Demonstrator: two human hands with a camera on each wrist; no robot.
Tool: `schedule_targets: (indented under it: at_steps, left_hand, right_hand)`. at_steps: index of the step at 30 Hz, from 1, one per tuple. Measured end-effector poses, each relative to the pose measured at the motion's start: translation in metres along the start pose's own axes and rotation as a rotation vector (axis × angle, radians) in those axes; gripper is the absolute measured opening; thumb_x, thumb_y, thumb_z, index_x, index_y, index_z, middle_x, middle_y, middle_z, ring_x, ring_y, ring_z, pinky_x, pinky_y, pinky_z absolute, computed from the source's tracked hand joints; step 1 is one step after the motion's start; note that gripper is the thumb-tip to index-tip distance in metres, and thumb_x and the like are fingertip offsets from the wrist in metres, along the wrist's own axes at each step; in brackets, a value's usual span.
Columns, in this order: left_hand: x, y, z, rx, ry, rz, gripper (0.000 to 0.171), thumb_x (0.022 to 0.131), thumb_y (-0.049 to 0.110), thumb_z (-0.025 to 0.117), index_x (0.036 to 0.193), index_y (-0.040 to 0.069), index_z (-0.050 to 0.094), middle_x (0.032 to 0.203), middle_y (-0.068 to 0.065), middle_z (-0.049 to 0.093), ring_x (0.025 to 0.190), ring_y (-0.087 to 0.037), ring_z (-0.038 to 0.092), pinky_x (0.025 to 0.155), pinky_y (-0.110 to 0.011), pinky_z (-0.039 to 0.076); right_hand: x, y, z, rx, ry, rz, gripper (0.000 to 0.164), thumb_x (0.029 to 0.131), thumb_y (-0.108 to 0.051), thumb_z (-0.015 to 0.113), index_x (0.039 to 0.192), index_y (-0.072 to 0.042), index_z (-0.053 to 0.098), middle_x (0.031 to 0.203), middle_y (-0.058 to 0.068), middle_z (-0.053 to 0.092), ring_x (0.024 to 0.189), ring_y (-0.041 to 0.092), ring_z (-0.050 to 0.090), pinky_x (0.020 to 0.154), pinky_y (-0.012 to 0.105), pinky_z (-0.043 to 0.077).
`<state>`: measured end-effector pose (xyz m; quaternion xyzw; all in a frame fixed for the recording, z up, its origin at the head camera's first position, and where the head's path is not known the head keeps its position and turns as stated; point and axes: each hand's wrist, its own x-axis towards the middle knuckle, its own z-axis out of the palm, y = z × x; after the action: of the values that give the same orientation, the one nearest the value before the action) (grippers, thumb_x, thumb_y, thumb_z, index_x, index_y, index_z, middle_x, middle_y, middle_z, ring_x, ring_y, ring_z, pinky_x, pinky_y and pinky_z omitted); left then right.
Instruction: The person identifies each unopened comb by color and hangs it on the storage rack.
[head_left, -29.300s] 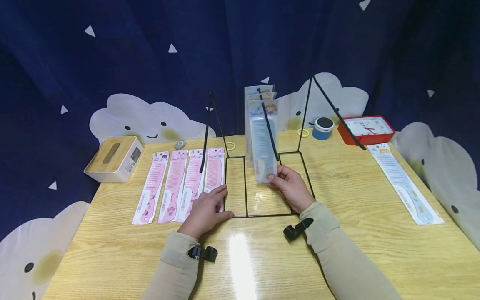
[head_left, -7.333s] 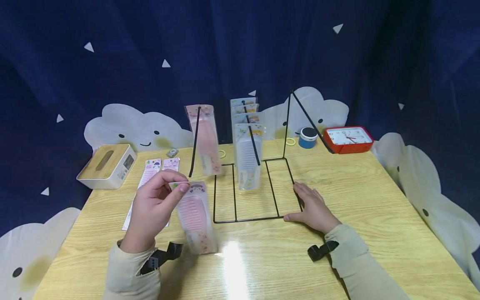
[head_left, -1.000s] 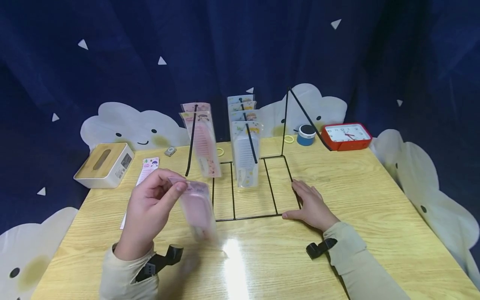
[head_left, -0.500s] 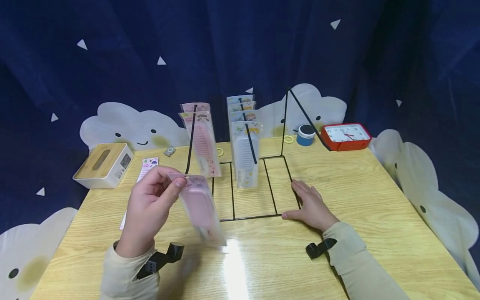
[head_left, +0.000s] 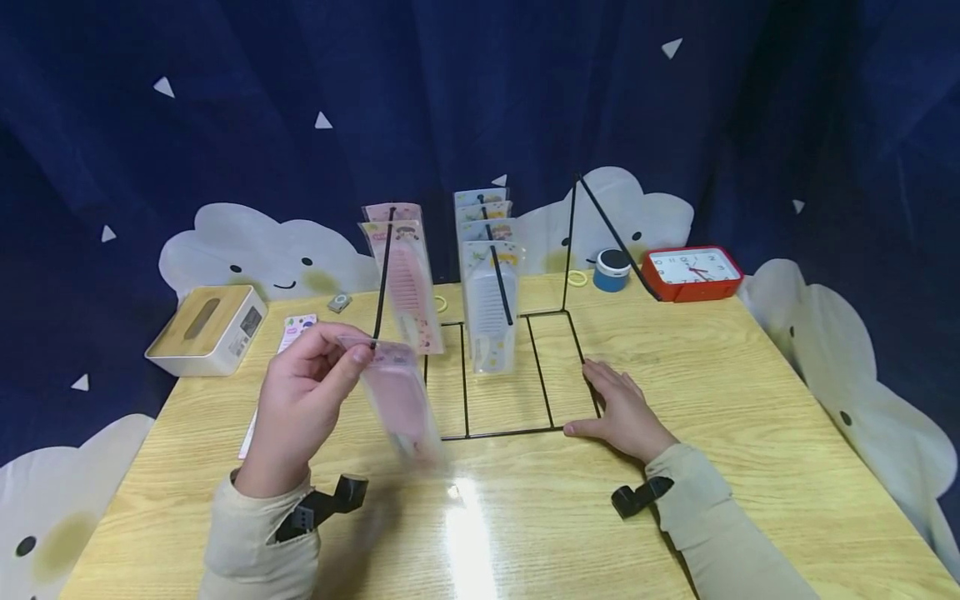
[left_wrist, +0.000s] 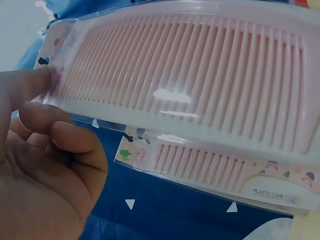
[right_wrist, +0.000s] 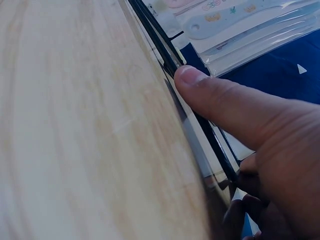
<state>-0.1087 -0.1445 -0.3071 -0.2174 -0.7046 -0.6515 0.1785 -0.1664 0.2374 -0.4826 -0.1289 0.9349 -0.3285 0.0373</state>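
Note:
My left hand (head_left: 300,408) pinches the top card of a packaged pink comb (head_left: 399,404) between thumb and fingers. That card is at the front tip of the left prong of a black wire display rack (head_left: 510,433); in the left wrist view, a dark prong tip shows at the card's hole. Farther back on this prong hang two pink comb packs (head_left: 408,279). Several blue comb packs (head_left: 491,312) hang from the middle prong. My right hand (head_left: 626,417) rests on the rack's front right base corner, thumb (right_wrist: 200,82) along the front bar, fingers at the side bar.
One pink comb pack (head_left: 296,329) lies flat on the table, partly behind my left hand. A tissue box (head_left: 206,329) stands at left; a small blue speaker (head_left: 611,271) and a red clock (head_left: 693,275) are at back right. The rack's right prong (head_left: 618,237) bears nothing.
My left hand has raised the pink comb slightly, bringing its card to the left prong's tip. Since the older frames, blue and pink packs have gone onto the prongs. My right hand stays put.

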Motion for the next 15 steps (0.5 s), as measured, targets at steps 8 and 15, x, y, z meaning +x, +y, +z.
schedule_targets:
  at_steps: [8, 15]
  left_hand:
    - [0.009, -0.008, 0.001, 0.053, 0.031, -0.043, 0.009, 0.096, -0.006, 0.060, 0.096, -0.002, 0.068, 0.097, -0.004, 0.068, 0.078, -0.011, 0.061, 0.068, -0.020, 0.048]
    - [0.027, -0.019, -0.001, 0.188, 0.058, -0.107, 0.012, 0.099, 0.005, 0.061, 0.100, -0.007, 0.065, 0.087, 0.003, 0.065, 0.070, -0.010, 0.052, 0.062, -0.022, 0.043]
  right_hand:
    - [0.000, 0.001, 0.001, 0.001, -0.003, 0.002, 0.115, 0.072, -0.050, 0.088, 0.154, 0.006, 0.031, 0.161, 0.023, 0.029, 0.149, 0.040, 0.018, 0.118, 0.057, 0.006]
    - [0.000, 0.000, 0.000, 0.011, -0.004, 0.006, 0.115, 0.072, -0.049, 0.088, 0.154, 0.005, 0.030, 0.161, 0.022, 0.028, 0.150, 0.039, 0.017, 0.118, 0.057, 0.006]
